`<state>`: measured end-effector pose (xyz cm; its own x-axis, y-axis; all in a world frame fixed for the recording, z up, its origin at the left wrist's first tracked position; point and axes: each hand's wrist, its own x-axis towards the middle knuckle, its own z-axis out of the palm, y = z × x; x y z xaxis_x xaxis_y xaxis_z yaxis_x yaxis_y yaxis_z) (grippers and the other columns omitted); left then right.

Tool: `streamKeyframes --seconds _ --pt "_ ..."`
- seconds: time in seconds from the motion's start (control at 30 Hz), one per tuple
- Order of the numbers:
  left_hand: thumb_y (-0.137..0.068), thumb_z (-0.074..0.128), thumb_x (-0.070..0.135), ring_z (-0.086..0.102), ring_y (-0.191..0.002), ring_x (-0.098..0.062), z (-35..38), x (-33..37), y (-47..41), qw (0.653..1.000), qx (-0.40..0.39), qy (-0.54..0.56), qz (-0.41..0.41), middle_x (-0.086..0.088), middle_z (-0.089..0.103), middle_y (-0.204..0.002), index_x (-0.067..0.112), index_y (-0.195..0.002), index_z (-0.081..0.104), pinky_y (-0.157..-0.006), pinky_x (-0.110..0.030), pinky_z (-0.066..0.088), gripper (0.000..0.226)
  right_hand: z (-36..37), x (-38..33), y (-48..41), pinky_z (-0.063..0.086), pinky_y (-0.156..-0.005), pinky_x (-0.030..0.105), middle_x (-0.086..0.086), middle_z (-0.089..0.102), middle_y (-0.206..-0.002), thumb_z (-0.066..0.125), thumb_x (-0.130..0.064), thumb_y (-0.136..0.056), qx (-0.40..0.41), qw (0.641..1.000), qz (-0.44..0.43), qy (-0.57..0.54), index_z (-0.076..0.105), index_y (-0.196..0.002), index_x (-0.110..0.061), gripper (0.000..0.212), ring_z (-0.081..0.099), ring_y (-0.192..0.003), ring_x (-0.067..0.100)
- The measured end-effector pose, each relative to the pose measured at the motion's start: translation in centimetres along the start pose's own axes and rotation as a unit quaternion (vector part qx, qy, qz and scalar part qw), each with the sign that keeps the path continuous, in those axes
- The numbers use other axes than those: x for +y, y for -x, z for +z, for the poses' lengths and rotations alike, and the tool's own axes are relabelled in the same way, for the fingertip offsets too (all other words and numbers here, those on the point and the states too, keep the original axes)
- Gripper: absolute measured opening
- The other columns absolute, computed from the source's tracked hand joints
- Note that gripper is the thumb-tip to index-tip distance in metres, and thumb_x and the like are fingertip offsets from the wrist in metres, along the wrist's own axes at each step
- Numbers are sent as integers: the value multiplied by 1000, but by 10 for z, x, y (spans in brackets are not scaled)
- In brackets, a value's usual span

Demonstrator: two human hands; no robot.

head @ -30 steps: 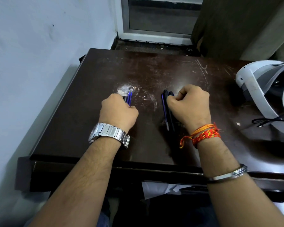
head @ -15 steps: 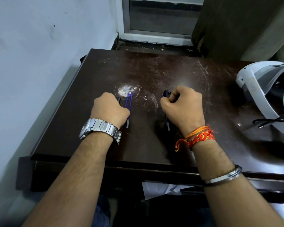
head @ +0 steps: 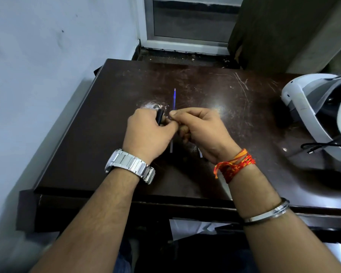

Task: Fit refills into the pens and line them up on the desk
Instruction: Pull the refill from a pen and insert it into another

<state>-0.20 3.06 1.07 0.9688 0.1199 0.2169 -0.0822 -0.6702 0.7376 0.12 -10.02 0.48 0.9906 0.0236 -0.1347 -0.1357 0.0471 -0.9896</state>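
Left hand (head: pixel 149 133): It was over the middle of the desk, with its fingers curled tight around a dark pen (head: pixel 160 118). The top of the pen stuck out above the knuckles.
Right hand (head: pixel 202 129): It touched the left hand. Its finger and thumb were pinched shut on a thin blue refill (head: pixel 174 99).
Refill: It stuck out past the fingertips and pointed away from the person, toward the far side of the desk. I could not tell if its near end was inside the pen.
Other bits: A thin pale stick (head: pixel 171 147) showed under the left hand, and another pale bit (head: pixel 200 153) showed under the right wrist. Both were mostly hidden, so I could not tell what they were.
Desk (head: pixel 106 134): It was dark brown, with scratches and a shiny white mark close to the hands.
Wrists: The left one had a silver watch (head: pixel 129 164). The right one had red and orange threads (head: pixel 234 166) and a metal bangle (head: pixel 268 213) farther up the arm.
Right side of the desk: A white headset (head: pixel 311 107) lay there with a black cable (head: pixel 323 144), well apart from the hands.
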Motion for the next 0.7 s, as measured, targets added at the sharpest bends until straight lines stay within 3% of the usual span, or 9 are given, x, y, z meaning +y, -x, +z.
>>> streamKeyframes --seconds 0.13,0.3,0.4,0.6,0.7 --pt "-70 68 30 54 -46 6 4 6 4 999 -18 41 14 23 58 -48 17 -57 65 -41 -4 33 19 -4 -1 -2 41 -44 23 -1 58 -51 67 -6 -85 56 998 -20 -15 70 -70 -11 16 49 -42 5" --pt "-75 51 34 45 -42 -12 11 6 7 995 -75 57 -30 7 45 -39 4 -67 65 -39 -20 35 34 -8 -14 -3 49 -48 22 5 60 -62 63 -4 -91 195 967 -117 -114 67 -76 -9 16 55 -50 10" --pt "-79 50 31 47 -46 -18 15 8 8 993 -101 55 -25 0 50 -48 1 -72 66 -44 -28 39 34 -8 -18 -2 49 -49 22 8 59 -67 61 -2 -92 198 956 -135 -169 66 -79 -7 15 54 -54 12" --pt "-81 51 29 44 -41 -13 16 6 9 992 -118 52 -15 1 50 -47 1 -71 66 -37 -19 34 33 -2 -20 1 51 -51 22 11 58 -68 60 -1 -93 185 959 -134 -169 64 -83 -2 11 55 -53 12" --pt "-82 51 29 43 -40 -12 17 6 10 991 -122 50 -12 6 47 -44 6 -61 60 -35 -17 32 33 0 -18 1 51 -49 22 10 58 -66 60 0 -92 167 964 -121 -165 64 -80 -2 13 55 -48 10"
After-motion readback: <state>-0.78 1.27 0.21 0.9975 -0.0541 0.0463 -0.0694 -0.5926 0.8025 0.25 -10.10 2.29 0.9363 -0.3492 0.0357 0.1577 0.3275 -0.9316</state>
